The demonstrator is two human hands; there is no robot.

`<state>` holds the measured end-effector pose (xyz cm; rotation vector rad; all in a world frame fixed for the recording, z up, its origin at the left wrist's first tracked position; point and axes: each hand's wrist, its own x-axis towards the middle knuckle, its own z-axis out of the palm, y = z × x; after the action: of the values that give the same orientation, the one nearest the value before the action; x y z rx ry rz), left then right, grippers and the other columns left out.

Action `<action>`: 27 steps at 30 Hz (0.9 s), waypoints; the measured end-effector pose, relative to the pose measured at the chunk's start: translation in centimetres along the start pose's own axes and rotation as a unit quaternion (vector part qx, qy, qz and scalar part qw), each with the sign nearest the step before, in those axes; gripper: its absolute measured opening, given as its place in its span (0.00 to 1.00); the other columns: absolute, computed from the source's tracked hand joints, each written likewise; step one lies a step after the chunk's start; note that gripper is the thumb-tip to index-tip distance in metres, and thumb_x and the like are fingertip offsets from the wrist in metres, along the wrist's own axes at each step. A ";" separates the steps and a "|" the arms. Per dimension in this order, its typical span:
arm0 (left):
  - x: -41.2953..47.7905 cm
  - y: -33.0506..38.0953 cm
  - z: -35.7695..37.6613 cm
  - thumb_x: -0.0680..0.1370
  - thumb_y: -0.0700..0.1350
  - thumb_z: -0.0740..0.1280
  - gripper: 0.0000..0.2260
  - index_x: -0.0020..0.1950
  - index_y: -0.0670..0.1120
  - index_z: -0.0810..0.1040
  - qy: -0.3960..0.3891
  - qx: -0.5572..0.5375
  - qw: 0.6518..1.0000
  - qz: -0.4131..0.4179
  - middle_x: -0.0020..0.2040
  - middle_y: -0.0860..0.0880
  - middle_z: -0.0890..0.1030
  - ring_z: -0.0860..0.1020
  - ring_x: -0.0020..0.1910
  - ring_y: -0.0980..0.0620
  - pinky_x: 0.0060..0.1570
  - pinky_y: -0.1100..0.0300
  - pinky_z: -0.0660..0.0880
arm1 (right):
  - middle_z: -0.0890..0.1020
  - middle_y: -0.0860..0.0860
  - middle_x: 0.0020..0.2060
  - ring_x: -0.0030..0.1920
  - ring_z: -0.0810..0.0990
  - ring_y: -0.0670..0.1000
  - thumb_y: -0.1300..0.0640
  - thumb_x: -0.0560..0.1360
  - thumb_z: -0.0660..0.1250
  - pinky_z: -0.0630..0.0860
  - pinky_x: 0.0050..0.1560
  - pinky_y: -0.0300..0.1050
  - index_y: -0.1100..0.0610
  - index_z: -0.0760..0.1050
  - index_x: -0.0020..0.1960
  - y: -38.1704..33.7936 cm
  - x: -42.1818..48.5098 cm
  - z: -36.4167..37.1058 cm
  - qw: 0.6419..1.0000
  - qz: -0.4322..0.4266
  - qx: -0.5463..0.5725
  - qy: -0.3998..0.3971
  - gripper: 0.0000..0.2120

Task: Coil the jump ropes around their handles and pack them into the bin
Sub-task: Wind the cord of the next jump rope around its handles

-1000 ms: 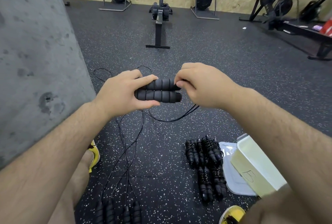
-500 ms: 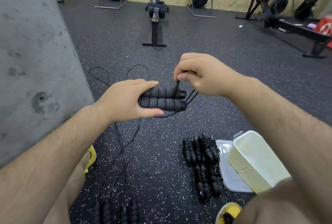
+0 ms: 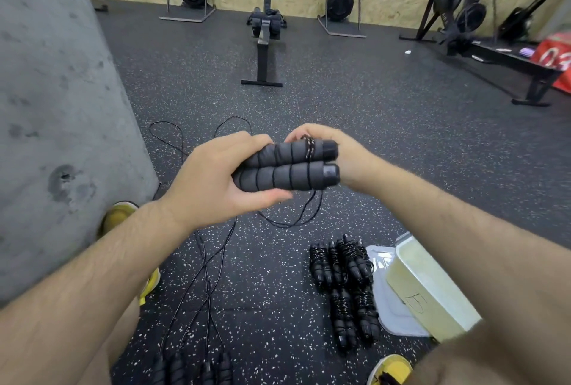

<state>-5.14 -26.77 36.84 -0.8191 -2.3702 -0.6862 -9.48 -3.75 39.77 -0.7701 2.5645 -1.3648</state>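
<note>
My left hand grips two black foam jump rope handles side by side, held level above the floor. A first turn of thin black cord crosses the upper handle near its right end. My right hand sits behind that end, pinching the cord. The loose cord hangs below and trails onto the floor. Several coiled jump ropes lie in a pile at lower right. The pale bin lies tilted just right of them, partly hidden by my right forearm.
A flat clear lid lies under the bin. More handles with long cords lie at the bottom left. A grey concrete pillar stands on the left. Rowing machines line the far wall. My yellow shoes are on the floor.
My right hand has dropped from above the handles to behind their right end, laying a turn of cord around them. The handles have tilted and come nearer to the camera.
</note>
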 end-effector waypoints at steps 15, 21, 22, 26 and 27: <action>-0.2 -5.6 -1.0 0.70 0.73 0.68 0.33 0.70 0.57 0.75 0.049 0.132 0.980 -0.143 0.45 0.53 0.77 0.79 0.50 0.47 0.45 0.54 0.74 | 0.73 0.50 0.29 0.28 0.71 0.50 0.48 0.85 0.51 0.71 0.34 0.46 0.50 0.77 0.45 -2.0 0.1 8.4 0.995 0.097 -0.004 0.019 0.19; -0.3 -6.0 -0.7 0.70 0.73 0.67 0.29 0.66 0.61 0.74 0.016 0.188 0.973 -0.129 0.44 0.54 0.76 0.79 0.50 0.47 0.42 0.53 0.77 | 0.79 0.48 0.26 0.27 0.72 0.53 0.50 0.84 0.51 0.70 0.27 0.41 0.57 0.79 0.45 -2.9 -0.5 6.8 0.987 0.155 -0.028 -0.037 0.22; -0.4 -6.2 -0.6 0.70 0.74 0.66 0.30 0.66 0.62 0.73 0.005 0.199 0.971 -0.132 0.45 0.54 0.76 0.79 0.51 0.46 0.42 0.52 0.78 | 0.78 0.49 0.28 0.28 0.72 0.52 0.50 0.84 0.52 0.69 0.28 0.40 0.56 0.79 0.43 -3.2 -0.6 6.5 0.985 0.158 -0.056 -0.044 0.21; -0.5 -7.1 0.0 0.68 0.79 0.58 0.34 0.65 0.60 0.75 -0.023 0.231 0.962 -0.144 0.45 0.52 0.77 0.80 0.51 0.45 0.42 0.52 0.79 | 0.76 0.49 0.32 0.30 0.72 0.51 0.49 0.82 0.58 0.66 0.31 0.43 0.57 0.72 0.41 -4.6 -1.6 5.4 0.957 0.112 -0.256 -0.070 0.16; -0.4 -7.1 0.2 0.67 0.80 0.57 0.35 0.64 0.59 0.75 -0.031 0.237 0.961 -0.142 0.45 0.52 0.77 0.80 0.50 0.45 0.42 0.52 0.79 | 0.77 0.50 0.35 0.34 0.74 0.52 0.49 0.82 0.58 0.66 0.32 0.44 0.57 0.72 0.44 -4.9 -1.8 5.1 0.939 0.092 -0.321 -0.075 0.14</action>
<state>-9.66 -31.71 34.41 -0.3013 -2.5808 -0.1734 -4.35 -8.87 40.58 -0.6475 2.8710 -0.3772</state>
